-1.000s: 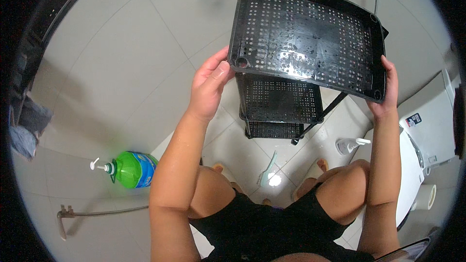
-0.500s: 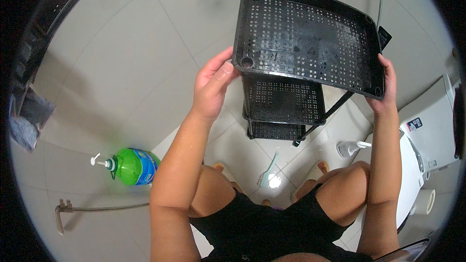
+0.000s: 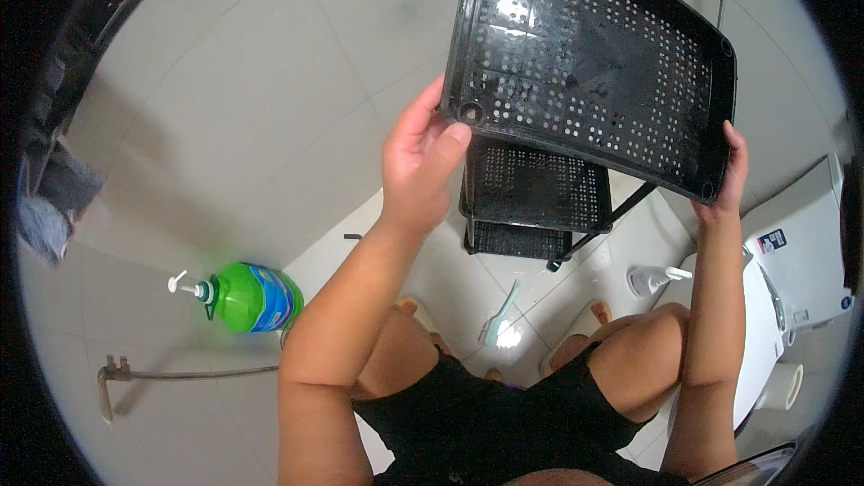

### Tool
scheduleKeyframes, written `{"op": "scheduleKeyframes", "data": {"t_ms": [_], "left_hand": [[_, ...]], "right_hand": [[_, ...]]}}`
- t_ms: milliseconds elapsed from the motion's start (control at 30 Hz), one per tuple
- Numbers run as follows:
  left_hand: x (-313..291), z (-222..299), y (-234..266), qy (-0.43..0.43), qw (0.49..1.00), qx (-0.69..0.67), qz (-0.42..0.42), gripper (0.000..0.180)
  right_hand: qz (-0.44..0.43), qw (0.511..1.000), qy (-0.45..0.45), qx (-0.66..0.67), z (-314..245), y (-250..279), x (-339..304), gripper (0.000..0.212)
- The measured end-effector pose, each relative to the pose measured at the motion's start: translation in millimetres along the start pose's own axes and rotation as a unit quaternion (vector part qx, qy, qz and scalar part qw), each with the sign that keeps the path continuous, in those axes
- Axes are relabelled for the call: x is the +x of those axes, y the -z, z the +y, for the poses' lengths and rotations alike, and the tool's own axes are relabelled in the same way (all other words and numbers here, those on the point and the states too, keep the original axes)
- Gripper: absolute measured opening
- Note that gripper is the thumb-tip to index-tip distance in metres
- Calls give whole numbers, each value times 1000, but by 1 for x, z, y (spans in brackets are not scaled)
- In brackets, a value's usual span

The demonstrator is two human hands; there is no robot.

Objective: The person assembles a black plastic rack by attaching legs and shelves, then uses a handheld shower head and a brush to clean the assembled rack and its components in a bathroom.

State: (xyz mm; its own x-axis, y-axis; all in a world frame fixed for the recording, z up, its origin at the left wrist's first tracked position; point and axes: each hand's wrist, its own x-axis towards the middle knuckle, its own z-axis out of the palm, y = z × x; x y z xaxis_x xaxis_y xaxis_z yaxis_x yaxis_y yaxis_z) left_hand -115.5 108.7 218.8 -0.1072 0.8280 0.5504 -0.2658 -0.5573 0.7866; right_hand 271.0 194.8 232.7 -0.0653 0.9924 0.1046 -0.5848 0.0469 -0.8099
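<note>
A black rack with perforated trays stands before me, its top tray [image 3: 585, 81] tilted so that its inside faces me. Wet spots shine on that tray. My left hand [image 3: 423, 162] grips its near left corner, thumb on the rim by the round corner socket. At the near right corner my right hand [image 3: 727, 171] is closed around the edge, its lower fingers hidden. Below the top tray show two smaller-looking lower tiers [image 3: 540, 184] and a slanting black post [image 3: 627, 209]. Whether the top tray is fastened to them I cannot tell.
A pale green brush [image 3: 498, 317] lies on the tiles between my feet. To the left is a green pump jug [image 3: 261, 297] above a metal pipe [image 3: 198, 373]. A white pump bottle [image 3: 650, 281] and a white toilet [image 3: 792, 256] are on the right. Grey cloths [image 3: 58, 202] hang far left.
The top tray has shifted up and slightly right in the view, and its tilt has changed, with a bright reflection now on its left part. Both hands have moved with it, keeping their hold.
</note>
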Motion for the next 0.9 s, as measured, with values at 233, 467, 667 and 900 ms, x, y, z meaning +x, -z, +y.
{"op": "scheduleKeyframes", "data": {"t_ms": [233, 467, 667, 900], "left_hand": [[-4, -29, 12, -14, 997, -69, 37, 67], [-24, -90, 51, 368, 863, 255, -234, 33], [-33, -115, 59, 322, 861, 332, -212, 13], [-15, -129, 93, 271, 877, 394, -56, 20]], "right_hand": [[62, 998, 0, 19, 16, -19, -5, 37], [81, 992, 46, 86, 2, 10, 3, 36], [25, 997, 50, 53, -5, 22, -6, 33], [3, 998, 30, 62, -5, 43, -5, 30]]}}
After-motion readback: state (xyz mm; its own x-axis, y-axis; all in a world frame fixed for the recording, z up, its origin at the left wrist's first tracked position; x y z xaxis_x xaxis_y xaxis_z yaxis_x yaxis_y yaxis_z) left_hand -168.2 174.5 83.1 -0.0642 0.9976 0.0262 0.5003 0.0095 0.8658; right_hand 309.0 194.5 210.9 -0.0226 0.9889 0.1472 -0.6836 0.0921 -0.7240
